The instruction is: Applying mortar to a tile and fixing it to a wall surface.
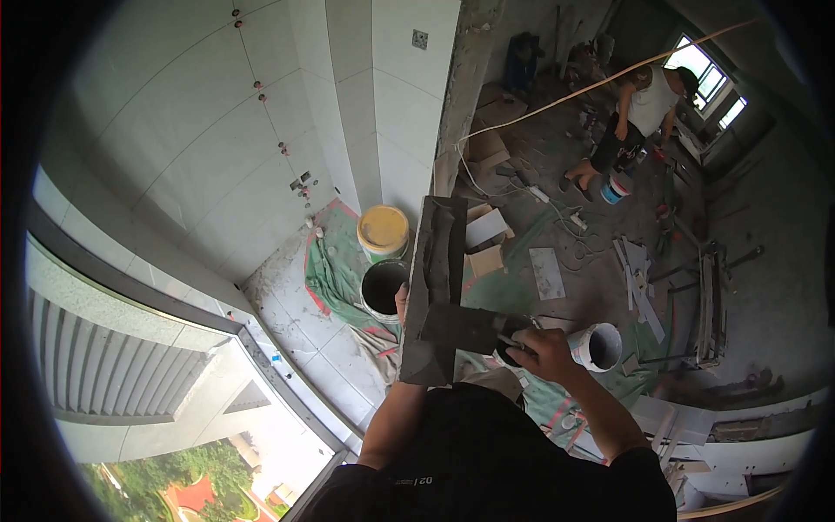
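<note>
My left hand (401, 303) supports a long narrow panel, apparently a tile strip (441, 235), from its left side; most of the hand is hidden behind it. Dark grey mortar (426, 361) coats the strip's upward face, thicker toward the near end. My right hand (544, 354) is closed round the handle of a trowel. The flat, mortar-smeared blade of this trowel (465, 329) lies across the strip's lower part. Below the strip on the left stands an open bucket (383, 287) with a dark inside. Beside it is a yellow-lidded bucket (383, 228).
Another open bucket (600, 346) stands right of my right hand. A green sheet (339, 270) covers part of the floor. Tile offcuts (639, 287), cables and cardboard (487, 148) litter the right-hand room, where another person (644, 109) bends near a bucket. A window (235, 418) is at left.
</note>
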The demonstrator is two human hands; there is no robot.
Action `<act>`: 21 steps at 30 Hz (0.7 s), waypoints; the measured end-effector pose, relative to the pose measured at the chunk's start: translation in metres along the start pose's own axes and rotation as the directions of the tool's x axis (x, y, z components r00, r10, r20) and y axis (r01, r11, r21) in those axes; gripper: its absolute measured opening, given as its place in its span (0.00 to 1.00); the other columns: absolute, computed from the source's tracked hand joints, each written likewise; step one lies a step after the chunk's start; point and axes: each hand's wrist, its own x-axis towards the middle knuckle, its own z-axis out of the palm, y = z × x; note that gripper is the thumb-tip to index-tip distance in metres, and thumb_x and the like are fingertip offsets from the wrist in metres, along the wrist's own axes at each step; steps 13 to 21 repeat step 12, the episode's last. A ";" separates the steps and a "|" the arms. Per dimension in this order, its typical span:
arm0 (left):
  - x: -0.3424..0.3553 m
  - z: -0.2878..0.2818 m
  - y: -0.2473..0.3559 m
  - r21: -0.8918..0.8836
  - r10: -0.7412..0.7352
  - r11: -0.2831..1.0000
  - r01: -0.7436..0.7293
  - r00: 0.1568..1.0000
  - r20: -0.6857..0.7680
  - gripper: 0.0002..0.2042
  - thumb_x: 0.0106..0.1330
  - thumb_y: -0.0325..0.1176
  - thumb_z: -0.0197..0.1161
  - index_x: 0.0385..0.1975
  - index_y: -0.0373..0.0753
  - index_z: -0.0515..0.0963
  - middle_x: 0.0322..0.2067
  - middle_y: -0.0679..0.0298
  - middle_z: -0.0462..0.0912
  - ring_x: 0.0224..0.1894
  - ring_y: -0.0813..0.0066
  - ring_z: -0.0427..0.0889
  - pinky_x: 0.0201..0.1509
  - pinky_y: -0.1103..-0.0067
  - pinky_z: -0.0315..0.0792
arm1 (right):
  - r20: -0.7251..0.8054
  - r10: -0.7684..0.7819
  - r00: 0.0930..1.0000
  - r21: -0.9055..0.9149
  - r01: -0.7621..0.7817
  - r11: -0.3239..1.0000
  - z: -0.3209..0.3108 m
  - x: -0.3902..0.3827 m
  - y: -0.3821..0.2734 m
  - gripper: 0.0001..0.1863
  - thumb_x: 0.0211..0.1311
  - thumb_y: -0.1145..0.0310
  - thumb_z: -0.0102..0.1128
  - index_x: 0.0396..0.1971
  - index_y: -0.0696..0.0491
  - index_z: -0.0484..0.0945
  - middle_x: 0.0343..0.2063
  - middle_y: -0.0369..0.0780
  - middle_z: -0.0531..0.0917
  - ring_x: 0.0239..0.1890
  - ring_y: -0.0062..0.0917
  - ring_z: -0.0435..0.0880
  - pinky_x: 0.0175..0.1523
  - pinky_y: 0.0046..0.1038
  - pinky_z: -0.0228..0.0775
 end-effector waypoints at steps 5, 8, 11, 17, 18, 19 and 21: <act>0.002 0.026 -0.018 -0.094 -0.098 0.991 0.093 0.994 -0.045 0.29 0.80 0.58 0.61 0.65 0.40 0.83 0.56 0.56 0.92 0.54 0.58 0.93 0.61 0.63 0.87 | 0.146 -0.283 0.948 -0.271 0.313 0.910 -0.001 -0.004 -0.003 0.13 0.65 0.56 0.79 0.41 0.47 0.87 0.26 0.35 0.86 0.25 0.31 0.88 0.32 0.37 0.82; -0.001 0.028 -0.018 0.020 -0.161 0.987 0.160 0.986 0.034 0.29 0.81 0.58 0.60 0.66 0.40 0.83 0.57 0.56 0.92 0.55 0.58 0.93 0.62 0.64 0.87 | -0.034 -0.204 0.978 -0.371 0.177 0.911 0.001 0.019 0.026 0.15 0.66 0.55 0.79 0.44 0.48 0.86 0.28 0.37 0.88 0.26 0.34 0.90 0.29 0.34 0.81; 0.001 0.011 -0.009 -0.163 -0.134 0.974 0.157 0.981 0.143 0.31 0.78 0.60 0.61 0.64 0.38 0.85 0.57 0.54 0.92 0.54 0.54 0.94 0.64 0.57 0.87 | -0.173 -0.062 0.983 -0.309 0.006 0.951 0.003 0.045 0.050 0.14 0.69 0.56 0.77 0.43 0.49 0.86 0.30 0.39 0.90 0.27 0.36 0.91 0.30 0.35 0.82; 0.003 0.004 -0.007 -0.163 -0.128 0.975 0.152 0.980 0.152 0.31 0.78 0.60 0.61 0.64 0.38 0.85 0.57 0.54 0.92 0.54 0.54 0.94 0.64 0.57 0.87 | -0.203 0.002 0.979 -0.300 -0.064 0.952 0.003 0.052 0.055 0.14 0.68 0.56 0.78 0.44 0.49 0.87 0.30 0.39 0.91 0.28 0.36 0.92 0.31 0.35 0.82; 0.003 0.004 -0.007 -0.163 -0.128 0.975 0.152 0.980 0.152 0.31 0.78 0.60 0.61 0.64 0.38 0.85 0.57 0.54 0.92 0.54 0.54 0.94 0.64 0.57 0.87 | -0.203 0.002 0.979 -0.300 -0.064 0.952 0.003 0.052 0.055 0.14 0.68 0.56 0.78 0.44 0.49 0.87 0.30 0.39 0.91 0.28 0.36 0.92 0.31 0.35 0.82; 0.003 0.004 -0.007 -0.163 -0.128 0.975 0.152 0.980 0.152 0.31 0.78 0.60 0.61 0.64 0.38 0.85 0.57 0.54 0.92 0.54 0.54 0.94 0.64 0.57 0.87 | -0.203 0.002 0.979 -0.300 -0.064 0.952 0.003 0.052 0.055 0.14 0.68 0.56 0.78 0.44 0.49 0.87 0.30 0.39 0.91 0.28 0.36 0.92 0.31 0.35 0.82; 0.003 0.004 -0.007 -0.163 -0.128 0.975 0.152 0.980 0.152 0.31 0.78 0.60 0.61 0.64 0.38 0.85 0.57 0.54 0.92 0.54 0.54 0.94 0.64 0.57 0.87 | -0.203 0.002 0.979 -0.300 -0.064 0.952 0.003 0.052 0.055 0.14 0.68 0.56 0.78 0.44 0.49 0.87 0.30 0.39 0.91 0.28 0.36 0.92 0.31 0.35 0.82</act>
